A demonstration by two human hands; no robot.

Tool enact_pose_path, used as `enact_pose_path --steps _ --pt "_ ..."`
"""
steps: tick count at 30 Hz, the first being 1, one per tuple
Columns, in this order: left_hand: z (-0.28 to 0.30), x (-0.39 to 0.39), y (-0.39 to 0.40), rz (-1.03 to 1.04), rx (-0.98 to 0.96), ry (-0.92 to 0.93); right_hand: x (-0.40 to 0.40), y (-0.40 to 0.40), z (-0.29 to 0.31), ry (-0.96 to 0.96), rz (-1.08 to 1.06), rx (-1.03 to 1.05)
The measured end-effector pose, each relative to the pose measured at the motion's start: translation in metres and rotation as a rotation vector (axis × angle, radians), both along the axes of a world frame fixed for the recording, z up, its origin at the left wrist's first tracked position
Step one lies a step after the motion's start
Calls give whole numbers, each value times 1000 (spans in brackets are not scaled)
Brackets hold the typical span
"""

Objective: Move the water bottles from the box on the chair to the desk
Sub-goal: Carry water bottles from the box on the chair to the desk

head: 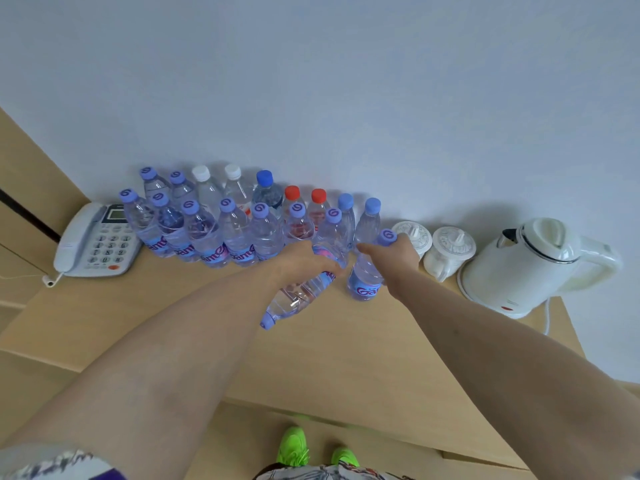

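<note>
Head view: left hand [304, 261] fingers clamp tilted bottle [298, 299]; right hand [398, 258] fingers clamp upright bottle [367, 278].

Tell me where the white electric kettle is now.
In the head view the white electric kettle stands at the desk's far right end, by the wall, right of two white lidded cups.

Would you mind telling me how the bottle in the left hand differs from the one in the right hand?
The left-hand bottle is tilted well over, cap toward the person, while the right-hand bottle stands upright on the desk. The left hand grips its bottle near the base end; the right hand holds its bottle near the neck, just below the cap. Both are clear plastic with lilac caps and blue labels.
</note>
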State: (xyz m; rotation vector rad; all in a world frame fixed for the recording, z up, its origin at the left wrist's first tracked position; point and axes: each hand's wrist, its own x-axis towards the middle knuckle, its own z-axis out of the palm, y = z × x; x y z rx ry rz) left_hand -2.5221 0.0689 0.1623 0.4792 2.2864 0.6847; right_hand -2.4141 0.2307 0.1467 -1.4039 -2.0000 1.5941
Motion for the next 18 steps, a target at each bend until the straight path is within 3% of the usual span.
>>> enact_pose_path --steps 18 --pt "-2 -22 -12 -22 -42 -28 -39 -5 3 58 -91 -92"
